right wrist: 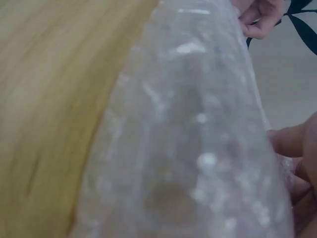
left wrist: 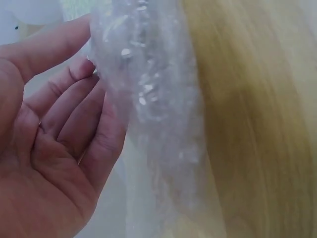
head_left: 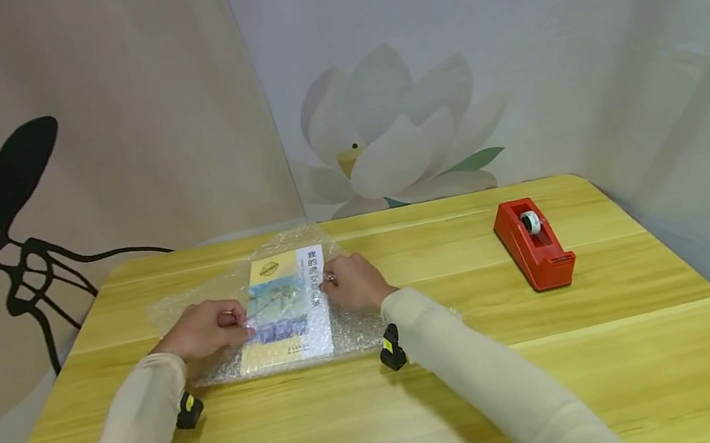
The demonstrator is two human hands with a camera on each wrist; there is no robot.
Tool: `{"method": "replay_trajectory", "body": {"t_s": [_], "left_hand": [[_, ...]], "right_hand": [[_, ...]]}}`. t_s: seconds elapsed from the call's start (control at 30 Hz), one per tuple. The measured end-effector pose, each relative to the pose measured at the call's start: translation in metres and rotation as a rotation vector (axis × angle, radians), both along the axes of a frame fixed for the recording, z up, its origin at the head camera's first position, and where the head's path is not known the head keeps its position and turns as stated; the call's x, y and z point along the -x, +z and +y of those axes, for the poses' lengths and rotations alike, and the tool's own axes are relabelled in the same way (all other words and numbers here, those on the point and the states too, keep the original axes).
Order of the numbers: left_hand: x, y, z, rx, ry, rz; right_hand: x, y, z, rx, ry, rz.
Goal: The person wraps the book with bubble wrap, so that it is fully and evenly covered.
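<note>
A book (head_left: 281,310) with a yellow, blue and white cover lies face up on clear bubble wrap (head_left: 360,331), part of which is folded up over it. At the book's left side my left hand (head_left: 206,328) pinches an edge of the wrap between thumb and fingers. My right hand (head_left: 355,282), by the book's right edge, holds the same sheet with curled fingers. In the left wrist view, the wrap (left wrist: 153,99) hangs from the fingertips. The right wrist view shows the raised wrap (right wrist: 188,129) with fingertips (right wrist: 287,141) at its edge.
A red tape dispenser (head_left: 535,245) with a small roll of tape stands at the right of the wooden table (head_left: 335,431). Behind the table's far edge hangs a printed cloth (head_left: 374,4) with a lotus and dark leaves.
</note>
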State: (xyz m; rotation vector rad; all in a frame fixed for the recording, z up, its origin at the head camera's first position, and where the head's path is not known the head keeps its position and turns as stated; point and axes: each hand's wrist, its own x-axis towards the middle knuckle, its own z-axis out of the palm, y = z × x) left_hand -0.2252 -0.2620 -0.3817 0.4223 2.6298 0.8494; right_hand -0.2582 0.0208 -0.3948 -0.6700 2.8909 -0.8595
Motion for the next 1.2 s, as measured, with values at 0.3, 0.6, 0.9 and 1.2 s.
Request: {"method": "replay_trajectory", "body": {"t_s": [0.3,0.6,0.9,1.2], "left_hand": [[0.008,-0.001,0.004,0.015,0.029,0.003],[0.007,-0.001,0.005,0.022,0.038,-0.006],[0.007,0.001,0.002,-0.002,0.052,-0.024],[0.003,0.004,0.004,-0.008,0.036,-0.045]], "right_hand": [[-0.009,0.014,0.003,-0.056,-0.063,-0.038],[-0.019,0.029,-0.005,0.041,0.057,0.034],[-0.026,0.023,-0.017,-0.085,0.202,0.018],[-0.029,0.013,-0.021,-0.213,0.215,-0.043]]}}
